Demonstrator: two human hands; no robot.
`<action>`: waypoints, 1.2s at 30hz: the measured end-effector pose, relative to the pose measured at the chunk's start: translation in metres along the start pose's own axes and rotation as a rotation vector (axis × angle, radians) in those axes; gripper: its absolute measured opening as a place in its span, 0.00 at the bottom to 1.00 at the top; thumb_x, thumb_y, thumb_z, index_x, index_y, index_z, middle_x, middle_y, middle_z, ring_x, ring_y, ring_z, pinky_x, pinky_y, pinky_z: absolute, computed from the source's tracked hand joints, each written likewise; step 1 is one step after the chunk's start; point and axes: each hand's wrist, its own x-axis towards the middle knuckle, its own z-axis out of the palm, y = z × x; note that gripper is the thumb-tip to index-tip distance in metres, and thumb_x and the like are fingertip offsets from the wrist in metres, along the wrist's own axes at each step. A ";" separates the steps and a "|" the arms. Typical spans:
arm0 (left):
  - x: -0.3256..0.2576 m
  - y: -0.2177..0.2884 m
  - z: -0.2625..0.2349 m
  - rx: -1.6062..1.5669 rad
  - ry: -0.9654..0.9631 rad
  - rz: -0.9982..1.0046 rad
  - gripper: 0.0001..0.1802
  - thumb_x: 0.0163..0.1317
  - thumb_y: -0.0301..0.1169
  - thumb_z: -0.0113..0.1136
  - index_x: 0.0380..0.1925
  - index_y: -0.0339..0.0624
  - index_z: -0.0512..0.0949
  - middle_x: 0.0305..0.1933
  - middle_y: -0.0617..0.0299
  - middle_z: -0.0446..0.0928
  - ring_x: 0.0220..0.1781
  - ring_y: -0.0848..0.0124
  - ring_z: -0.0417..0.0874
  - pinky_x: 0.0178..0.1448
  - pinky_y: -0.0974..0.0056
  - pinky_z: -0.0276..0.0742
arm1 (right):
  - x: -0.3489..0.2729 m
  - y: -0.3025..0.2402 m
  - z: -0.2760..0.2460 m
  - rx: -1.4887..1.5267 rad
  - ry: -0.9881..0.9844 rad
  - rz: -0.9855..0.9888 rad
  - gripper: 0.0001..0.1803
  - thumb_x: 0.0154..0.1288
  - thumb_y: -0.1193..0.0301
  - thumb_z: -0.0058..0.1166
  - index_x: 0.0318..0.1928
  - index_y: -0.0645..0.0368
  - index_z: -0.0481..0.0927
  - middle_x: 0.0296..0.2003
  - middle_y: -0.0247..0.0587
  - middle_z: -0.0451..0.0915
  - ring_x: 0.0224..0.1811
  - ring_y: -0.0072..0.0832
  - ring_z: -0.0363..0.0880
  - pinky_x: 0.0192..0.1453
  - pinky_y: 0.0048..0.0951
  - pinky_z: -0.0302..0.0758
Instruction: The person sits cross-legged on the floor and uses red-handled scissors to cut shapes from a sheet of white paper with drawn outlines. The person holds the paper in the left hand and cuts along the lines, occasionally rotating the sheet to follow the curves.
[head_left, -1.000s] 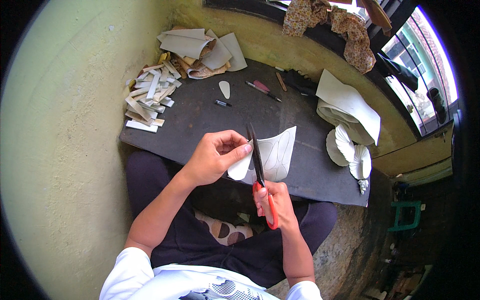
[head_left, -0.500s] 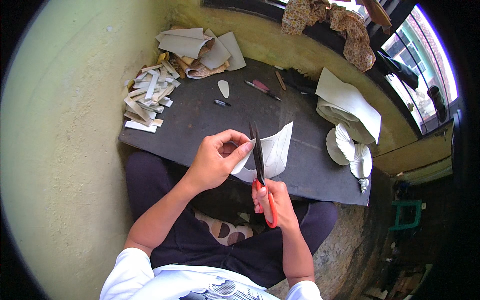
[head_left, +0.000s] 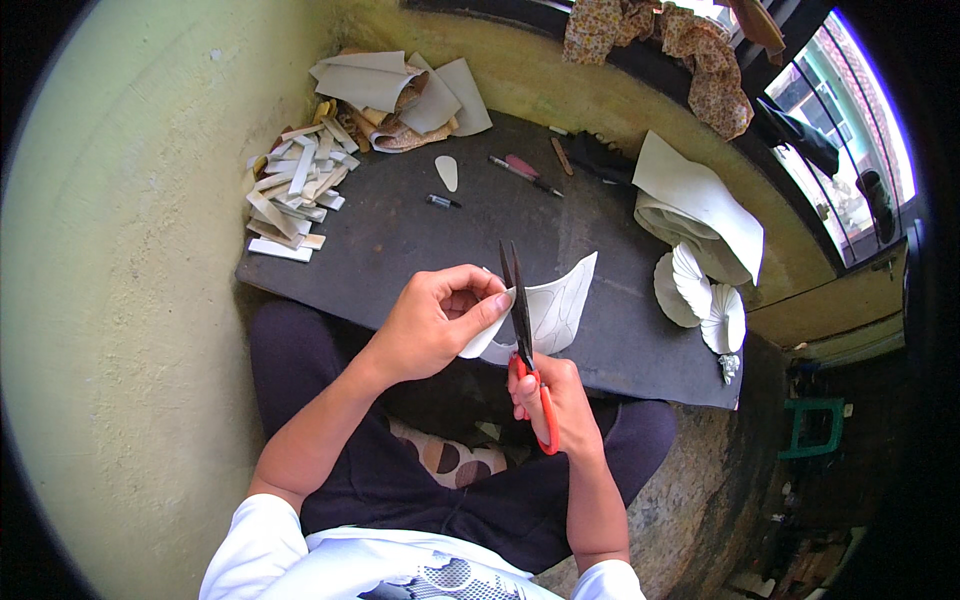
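Note:
My left hand [head_left: 440, 320] pinches the left part of a white sheet [head_left: 563, 305] that bears drawn curved outlines. In my right hand [head_left: 557, 400] is a pair of scissors [head_left: 522, 330] with red handles. The dark blades point away from me, parted a little, with the sheet between them close to my left thumb. Both hands are just over the near edge of the black tabletop [head_left: 400, 270]. Farther off lie a small white teardrop-shaped piece [head_left: 446, 173] and a short dark pen cap [head_left: 442, 201].
White strips [head_left: 295, 190] are heaped at the left by the wall. Folded sheets [head_left: 380, 85] lie at the back left, a pen [head_left: 525, 175] at the back middle. On the right are a rolled white sheet [head_left: 700, 205] and white shell-shaped pieces [head_left: 722, 320]. A green stool [head_left: 812, 428] stands beyond.
The scissor blades and the sheet have shifted slightly; the sheet's right corner has moved a little right. Both hands keep their hold.

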 end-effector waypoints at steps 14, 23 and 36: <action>0.000 0.005 -0.002 0.015 -0.017 0.000 0.11 0.71 0.32 0.65 0.44 0.34 0.83 0.39 0.66 0.83 0.40 0.82 0.83 0.46 0.72 0.80 | -0.001 -0.002 -0.002 0.031 0.018 0.020 0.44 0.66 0.26 0.44 0.26 0.61 0.73 0.19 0.31 0.72 0.19 0.19 0.76 0.23 0.24 0.76; 0.000 0.004 -0.001 -0.056 0.015 0.023 0.09 0.71 0.32 0.65 0.42 0.37 0.81 0.35 0.66 0.80 0.37 0.79 0.81 0.43 0.71 0.79 | -0.002 -0.002 -0.004 0.013 -0.004 0.044 0.43 0.66 0.26 0.44 0.26 0.60 0.72 0.18 0.30 0.71 0.19 0.18 0.74 0.23 0.24 0.75; 0.000 0.007 -0.002 -0.015 0.001 -0.061 0.13 0.69 0.35 0.68 0.42 0.35 0.83 0.32 0.68 0.80 0.31 0.82 0.76 0.36 0.74 0.73 | -0.001 -0.003 -0.005 0.005 -0.039 0.011 0.44 0.66 0.26 0.42 0.28 0.60 0.72 0.20 0.31 0.72 0.20 0.19 0.75 0.26 0.24 0.75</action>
